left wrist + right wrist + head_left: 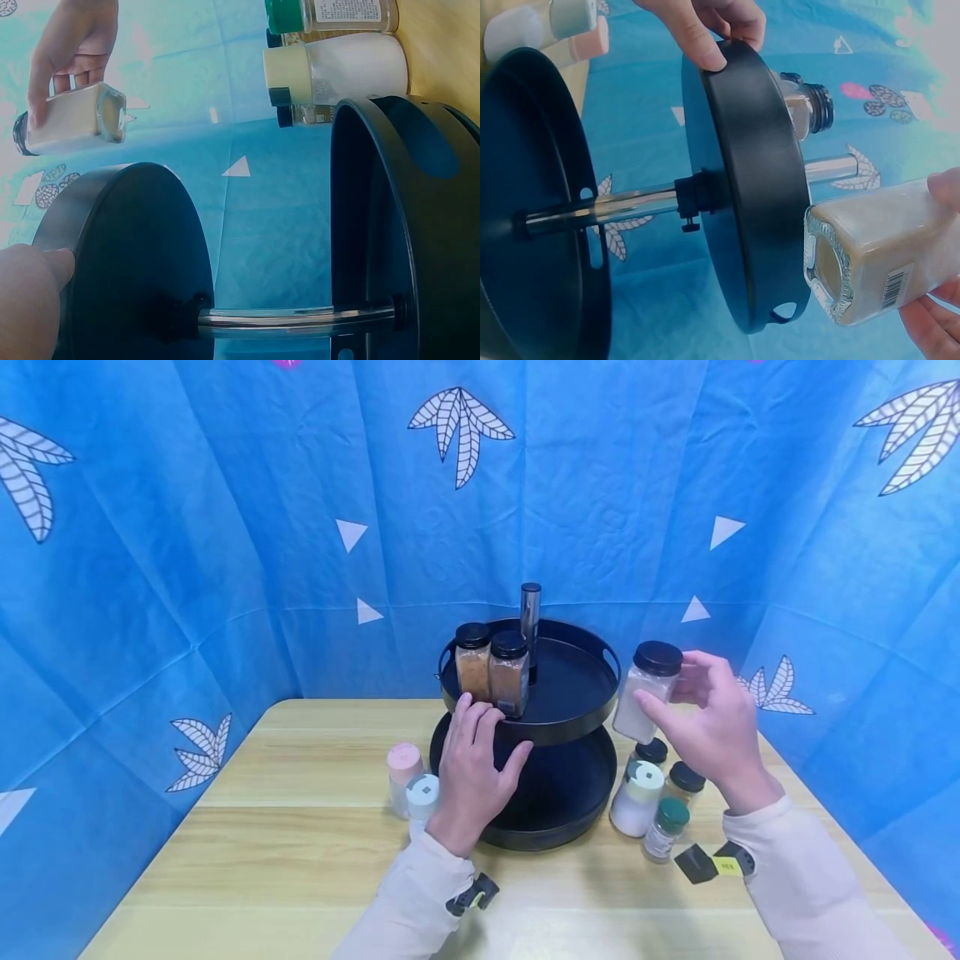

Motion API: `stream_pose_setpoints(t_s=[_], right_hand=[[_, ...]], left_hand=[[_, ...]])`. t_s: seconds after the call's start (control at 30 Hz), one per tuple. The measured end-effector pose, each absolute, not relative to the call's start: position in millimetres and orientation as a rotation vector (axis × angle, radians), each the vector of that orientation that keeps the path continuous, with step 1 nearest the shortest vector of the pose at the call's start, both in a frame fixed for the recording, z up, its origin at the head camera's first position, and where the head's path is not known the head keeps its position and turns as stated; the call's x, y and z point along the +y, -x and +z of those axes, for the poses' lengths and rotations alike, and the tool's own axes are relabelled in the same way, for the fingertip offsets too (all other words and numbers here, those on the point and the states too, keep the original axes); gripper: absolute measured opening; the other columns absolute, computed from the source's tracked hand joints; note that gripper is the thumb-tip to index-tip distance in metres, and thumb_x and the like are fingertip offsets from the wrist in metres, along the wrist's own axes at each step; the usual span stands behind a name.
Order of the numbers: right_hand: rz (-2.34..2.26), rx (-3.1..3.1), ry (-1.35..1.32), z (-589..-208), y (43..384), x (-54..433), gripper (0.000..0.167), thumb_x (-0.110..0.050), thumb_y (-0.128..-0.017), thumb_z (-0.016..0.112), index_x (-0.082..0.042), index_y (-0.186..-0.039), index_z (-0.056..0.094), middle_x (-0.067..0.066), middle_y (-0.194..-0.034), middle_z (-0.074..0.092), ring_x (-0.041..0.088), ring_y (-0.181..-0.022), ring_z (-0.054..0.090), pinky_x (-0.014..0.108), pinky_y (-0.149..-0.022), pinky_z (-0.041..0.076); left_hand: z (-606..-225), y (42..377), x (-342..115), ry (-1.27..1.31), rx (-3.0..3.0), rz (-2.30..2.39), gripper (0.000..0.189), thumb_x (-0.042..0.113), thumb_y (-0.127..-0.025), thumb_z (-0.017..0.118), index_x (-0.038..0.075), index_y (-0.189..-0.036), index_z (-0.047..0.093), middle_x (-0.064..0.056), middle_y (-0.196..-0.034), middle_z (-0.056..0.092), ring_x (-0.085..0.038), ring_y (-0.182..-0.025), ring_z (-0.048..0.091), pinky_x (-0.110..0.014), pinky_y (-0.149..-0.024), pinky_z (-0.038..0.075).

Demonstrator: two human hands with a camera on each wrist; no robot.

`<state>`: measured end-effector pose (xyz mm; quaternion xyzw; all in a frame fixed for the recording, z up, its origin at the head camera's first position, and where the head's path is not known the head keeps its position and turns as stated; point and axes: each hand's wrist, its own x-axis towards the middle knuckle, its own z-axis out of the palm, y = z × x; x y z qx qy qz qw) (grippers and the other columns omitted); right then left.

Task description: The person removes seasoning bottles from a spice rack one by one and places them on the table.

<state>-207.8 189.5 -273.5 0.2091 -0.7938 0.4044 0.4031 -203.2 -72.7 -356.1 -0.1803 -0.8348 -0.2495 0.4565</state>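
Observation:
My right hand (716,727) holds up a square clear jar (634,703) of pale powder with a black lid, just right of a black two-tier round tray (562,731). The barcode and ridged base of this jar show in the right wrist view. My left hand (476,781) grips the upper tier's front-left rim, its thumb against the outer wall in the right wrist view. Right above its fingertips, two black-lidded spice jars, one tan (472,672) and one brown (509,683), stand on the upper tier.
Right of the tray stand a pale-lidded white shaker (637,802), a green-lidded jar (666,831) and two black-lidded jars (684,782). To its left are a pink-capped shaker (405,768) and a pale-blue-capped one (422,797). Blue curtain (480,527) surrounds the wooden table (300,835).

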Motion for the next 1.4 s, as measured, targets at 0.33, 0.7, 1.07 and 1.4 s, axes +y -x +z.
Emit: stream_pose_setpoints(t_s=[0.33, 0.7, 1.07, 1.4], right_hand=[[0.993, -2.031, -0.529, -286, 204, 195, 0.059, 0.001, -0.07, 0.082, 0.009, -0.12, 0.052, 0.021, -0.092, 0.067, -0.013, -0.079, 0.054, 0.005, -0.074, 0.044], [0.992, -2.053, -0.533, -303, 202, 198, 0.061, 0.002, -0.068, 0.083, 0.01, -0.12, 0.052, 0.019, -0.09, 0.067, -0.012, -0.079, 0.053, 0.004, -0.074, 0.044], [0.999, -2.083, -0.537, -319, 198, 199, 0.059, 0.001, -0.067, 0.084, 0.007, -0.118, 0.056, 0.016, -0.091, 0.068, -0.008, -0.077, 0.056, 0.005, -0.073, 0.045], [0.994, -2.113, -0.514, -331, 196, 201, 0.058, -0.001, -0.065, 0.085, 0.006, -0.115, 0.057, 0.014, -0.086, 0.069, -0.008, -0.073, 0.057, 0.007, -0.063, 0.046]], left_hand=[[-356, 203, -73, 0.447, -2.052, -0.624, 0.049, 0.031, -0.082, 0.078, 0.003, -0.115, 0.055, -0.016, -0.123, 0.055, -0.035, -0.134, 0.04, -0.047, -0.111, 0.031], [-355, 202, -73, 0.444, -2.056, -0.627, 0.048, 0.03, -0.083, 0.078, 0.003, -0.115, 0.055, -0.016, -0.124, 0.055, -0.034, -0.134, 0.04, -0.047, -0.111, 0.031], [-356, 202, -73, 0.436, -2.057, -0.634, 0.049, 0.03, -0.082, 0.078, 0.004, -0.116, 0.054, -0.016, -0.124, 0.055, -0.034, -0.135, 0.039, -0.048, -0.11, 0.031], [-356, 203, -73, 0.431, -2.063, -0.621, 0.049, 0.031, -0.082, 0.078, 0.004, -0.116, 0.055, -0.016, -0.124, 0.055, -0.034, -0.135, 0.039, -0.048, -0.11, 0.031]])
